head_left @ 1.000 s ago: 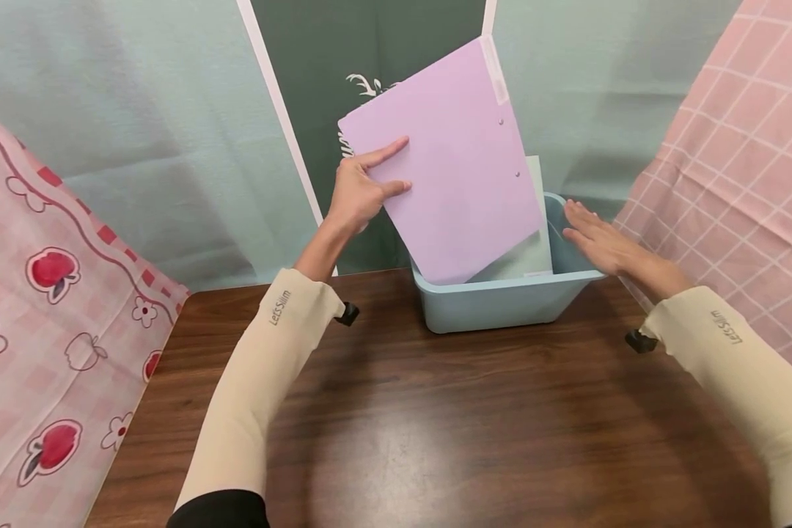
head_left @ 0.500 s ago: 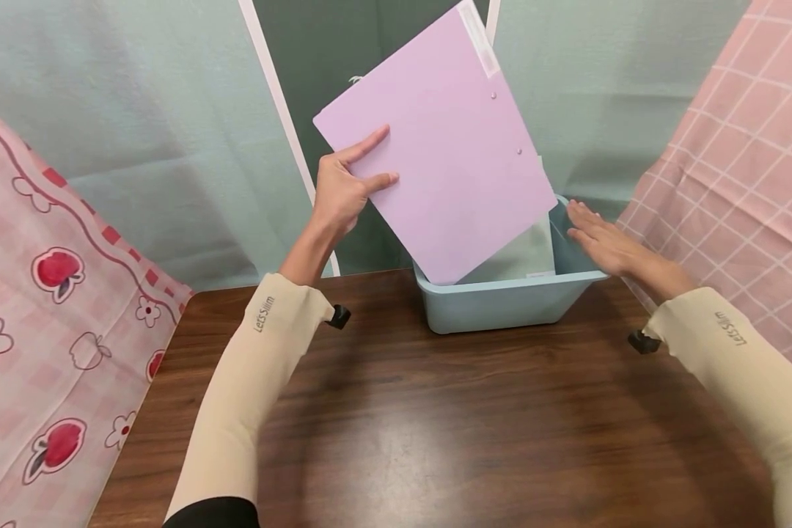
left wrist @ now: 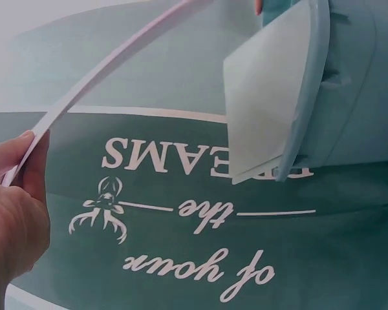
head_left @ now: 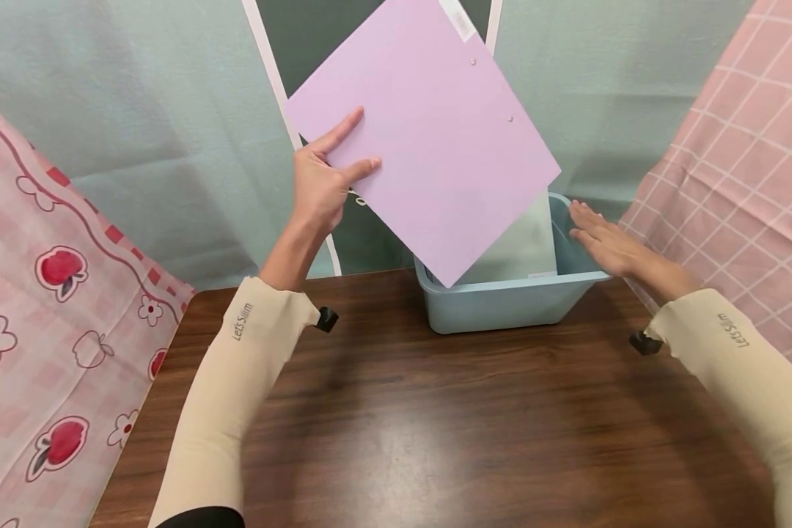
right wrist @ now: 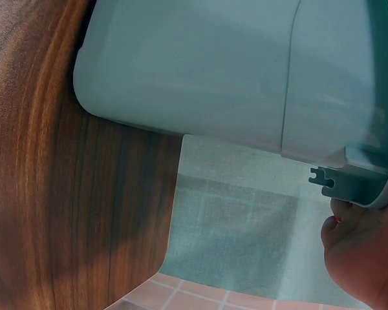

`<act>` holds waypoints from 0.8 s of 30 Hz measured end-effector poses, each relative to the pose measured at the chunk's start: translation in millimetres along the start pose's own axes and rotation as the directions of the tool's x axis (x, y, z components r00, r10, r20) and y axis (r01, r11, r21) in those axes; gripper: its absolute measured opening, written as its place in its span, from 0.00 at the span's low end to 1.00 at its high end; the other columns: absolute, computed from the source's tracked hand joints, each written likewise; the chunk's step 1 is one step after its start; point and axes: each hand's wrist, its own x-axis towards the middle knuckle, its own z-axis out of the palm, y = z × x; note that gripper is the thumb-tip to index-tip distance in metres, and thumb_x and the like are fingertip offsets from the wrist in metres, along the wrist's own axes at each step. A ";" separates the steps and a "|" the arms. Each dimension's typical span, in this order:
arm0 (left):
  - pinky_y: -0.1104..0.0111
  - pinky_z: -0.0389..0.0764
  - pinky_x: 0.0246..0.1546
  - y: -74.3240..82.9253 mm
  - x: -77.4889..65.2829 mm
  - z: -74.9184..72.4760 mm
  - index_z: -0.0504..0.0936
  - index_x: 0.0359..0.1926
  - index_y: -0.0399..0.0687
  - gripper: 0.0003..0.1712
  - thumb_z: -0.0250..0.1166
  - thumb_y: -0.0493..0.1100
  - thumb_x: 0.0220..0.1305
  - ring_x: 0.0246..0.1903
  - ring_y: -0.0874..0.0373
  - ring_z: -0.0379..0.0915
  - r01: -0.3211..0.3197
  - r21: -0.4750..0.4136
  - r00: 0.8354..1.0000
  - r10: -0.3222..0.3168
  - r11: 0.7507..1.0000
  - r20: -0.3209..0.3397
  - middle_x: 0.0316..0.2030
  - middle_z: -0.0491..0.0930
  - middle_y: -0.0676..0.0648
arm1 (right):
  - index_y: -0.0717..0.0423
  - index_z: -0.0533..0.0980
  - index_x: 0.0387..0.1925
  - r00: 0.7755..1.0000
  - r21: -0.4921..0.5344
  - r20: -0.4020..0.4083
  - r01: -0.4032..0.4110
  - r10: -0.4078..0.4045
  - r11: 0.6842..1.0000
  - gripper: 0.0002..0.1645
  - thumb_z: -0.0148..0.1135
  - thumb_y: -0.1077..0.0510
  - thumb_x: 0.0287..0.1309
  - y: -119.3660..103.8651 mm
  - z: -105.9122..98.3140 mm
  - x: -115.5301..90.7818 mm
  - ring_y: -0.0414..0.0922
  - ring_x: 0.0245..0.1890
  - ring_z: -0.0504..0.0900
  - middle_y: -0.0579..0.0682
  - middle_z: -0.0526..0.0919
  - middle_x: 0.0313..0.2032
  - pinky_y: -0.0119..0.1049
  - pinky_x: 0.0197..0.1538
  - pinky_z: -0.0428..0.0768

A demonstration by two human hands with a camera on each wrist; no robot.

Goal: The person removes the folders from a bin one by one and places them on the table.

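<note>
My left hand [head_left: 320,180] pinches a lilac clipboard [head_left: 429,132] by its left edge, with thumb and index finger lying on the near face. Two rivets and a white label show there; its far side is hidden. The clipboard is tilted, and its lowest corner overlaps the near rim of the blue plastic bin [head_left: 495,308]. In the left wrist view, the clipboard [left wrist: 97,74] appears nearly edge-on. A pale green flat board [head_left: 524,246] leans inside the bin. My right hand [head_left: 603,238], fingers straight, rests at the bin's right rim; the right wrist view shows it against that rim [right wrist: 381,194].
The bin stands at the back of a dark wooden table [head_left: 396,411]. Behind it hangs a green curtain [head_left: 600,110] with white lettering. A pink checked cloth [head_left: 732,183] hangs close by on the right, and an apple-print cloth [head_left: 53,330] on the left.
My left hand has moved left and slightly up with the clipboard, which has tilted further to the left and uncovered more of the pale board. My right hand has stayed nearly still.
</note>
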 end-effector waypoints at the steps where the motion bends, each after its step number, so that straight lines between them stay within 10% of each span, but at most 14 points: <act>1: 0.58 0.84 0.59 1.6 -0.2 -1.1 0.84 0.64 0.42 0.38 0.75 0.18 0.51 0.63 0.52 0.79 -0.003 -0.011 1.000 0.003 1.000 -0.004 0.65 0.82 0.46 | 0.67 0.30 0.82 1.000 0.001 -0.001 0.000 0.000 1.000 0.41 0.24 0.46 0.86 -0.2 0.0 -0.5 0.64 0.83 0.28 0.66 0.26 0.82 0.55 0.82 0.27; 24: 0.64 0.88 0.50 39.5 -21.9 -53.9 0.83 0.65 0.40 0.41 0.69 0.11 0.51 0.63 0.47 0.78 0.035 -0.099 0.999 -0.033 0.994 0.024 0.69 0.78 0.40 | 0.66 0.29 0.82 1.000 0.010 0.010 0.011 -0.011 1.000 0.40 0.24 0.46 0.87 -3.0 0.2 2.6 0.63 0.83 0.26 0.61 0.24 0.82 0.55 0.82 0.27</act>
